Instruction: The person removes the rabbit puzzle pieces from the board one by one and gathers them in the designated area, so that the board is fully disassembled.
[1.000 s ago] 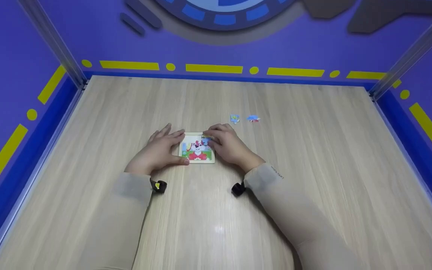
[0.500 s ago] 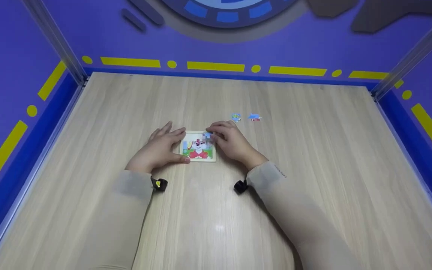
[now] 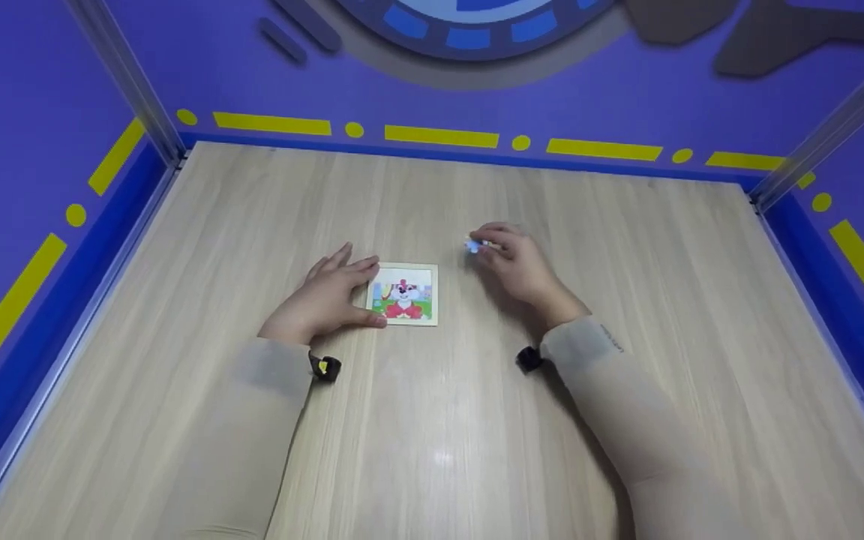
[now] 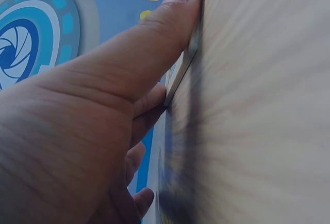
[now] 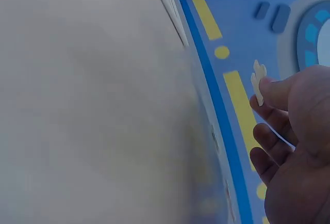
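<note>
A pale square puzzle frame (image 3: pixel 433 296) lies on the table, with a red and white animal picture in its lower part and a pale bare strip along its top. My left hand (image 3: pixel 323 300) holds its left side, thumb at the near corner and a finger at the far one; the left wrist view shows the thumb against the frame (image 4: pixel 181 72). Right of the frame, my right hand (image 3: pixel 518 266) pinches a light blue puzzle piece (image 3: pixel 473 245) between thumb and fingers. In the right wrist view that piece (image 5: pixel 259 82) is edge-on, above the table.
Two thin flat pieces lie on the table in the right wrist view, one farther (image 5: pixel 215 137) and one nearer (image 5: pixel 230 201); the right hand mostly hides that area from the head view. Purple panels with yellow marks (image 3: pixel 441 136) border the wooden table (image 3: pixel 432 420).
My right hand has lifted the blue piece from the frame's upper right corner and moved right and away with it. The left hand has stayed on the frame.
</note>
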The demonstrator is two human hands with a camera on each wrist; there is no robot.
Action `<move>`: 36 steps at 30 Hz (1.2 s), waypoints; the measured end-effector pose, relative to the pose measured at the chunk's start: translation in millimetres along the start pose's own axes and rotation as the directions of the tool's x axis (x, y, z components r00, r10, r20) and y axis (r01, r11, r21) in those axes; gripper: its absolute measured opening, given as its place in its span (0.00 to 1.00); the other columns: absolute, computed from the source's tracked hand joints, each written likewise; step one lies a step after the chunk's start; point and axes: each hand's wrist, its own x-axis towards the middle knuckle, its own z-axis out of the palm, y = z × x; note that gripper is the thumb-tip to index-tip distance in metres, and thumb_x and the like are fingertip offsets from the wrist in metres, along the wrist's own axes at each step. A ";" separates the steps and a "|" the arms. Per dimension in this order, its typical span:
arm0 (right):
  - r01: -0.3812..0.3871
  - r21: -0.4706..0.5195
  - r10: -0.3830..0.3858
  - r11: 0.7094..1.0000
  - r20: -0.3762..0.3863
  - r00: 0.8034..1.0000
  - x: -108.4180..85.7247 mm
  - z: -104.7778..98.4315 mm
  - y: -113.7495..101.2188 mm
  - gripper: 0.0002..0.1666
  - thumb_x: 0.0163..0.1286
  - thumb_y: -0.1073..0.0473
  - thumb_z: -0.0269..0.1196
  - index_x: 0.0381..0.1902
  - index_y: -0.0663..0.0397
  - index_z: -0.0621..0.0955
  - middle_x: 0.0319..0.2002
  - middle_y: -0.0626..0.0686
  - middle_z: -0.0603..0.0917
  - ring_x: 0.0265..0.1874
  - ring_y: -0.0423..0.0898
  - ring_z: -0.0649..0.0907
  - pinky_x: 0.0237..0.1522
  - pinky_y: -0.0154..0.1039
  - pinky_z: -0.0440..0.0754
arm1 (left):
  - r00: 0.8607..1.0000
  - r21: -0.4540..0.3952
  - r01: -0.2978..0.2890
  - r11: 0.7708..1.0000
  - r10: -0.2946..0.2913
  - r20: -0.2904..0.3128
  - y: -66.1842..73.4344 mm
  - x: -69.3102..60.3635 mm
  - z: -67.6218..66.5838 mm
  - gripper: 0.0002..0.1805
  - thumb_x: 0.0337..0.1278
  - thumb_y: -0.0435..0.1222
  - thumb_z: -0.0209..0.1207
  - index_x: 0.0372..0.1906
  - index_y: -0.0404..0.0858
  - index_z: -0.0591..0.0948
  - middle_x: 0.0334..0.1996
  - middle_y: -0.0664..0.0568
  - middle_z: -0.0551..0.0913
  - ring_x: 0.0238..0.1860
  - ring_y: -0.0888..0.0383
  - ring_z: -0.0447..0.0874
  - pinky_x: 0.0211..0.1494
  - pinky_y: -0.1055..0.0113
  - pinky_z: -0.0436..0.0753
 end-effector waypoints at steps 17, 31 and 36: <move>-0.112 -0.034 0.106 0.993 -0.160 0.982 -14.1 -62.2 58.2 0.21 0.88 0.63 0.63 0.73 0.59 0.86 0.77 0.62 0.81 0.80 0.62 0.75 0.82 0.62 0.79 | 1.000 -0.008 0.005 1.000 -0.005 0.003 1.2 -1.1 0.0 0.60 0.57 0.56 0.83 0.90 0.44 0.66 0.93 0.58 0.58 0.97 0.43 0.32 0.98 0.38 0.35; -0.151 -0.190 0.108 0.970 -0.216 0.970 -15.3 -72.0 83.9 0.19 0.87 0.66 0.61 0.68 0.64 0.88 0.74 0.64 0.84 0.80 0.64 0.76 0.87 0.62 0.71 | 1.000 0.000 0.018 1.000 -0.018 0.005 0.5 -0.3 -0.2 0.61 0.57 0.57 0.83 0.91 0.46 0.64 0.93 0.59 0.57 0.97 0.43 0.31 0.98 0.37 0.35; -0.139 -0.220 0.099 0.966 -0.183 0.978 -15.6 -72.1 85.2 0.19 0.88 0.66 0.60 0.69 0.64 0.87 0.74 0.64 0.85 0.80 0.64 0.75 0.87 0.62 0.71 | 1.000 -0.001 0.020 1.000 -0.020 0.005 0.3 0.2 0.3 0.62 0.57 0.58 0.83 0.91 0.47 0.64 0.94 0.59 0.57 0.97 0.43 0.31 0.98 0.37 0.35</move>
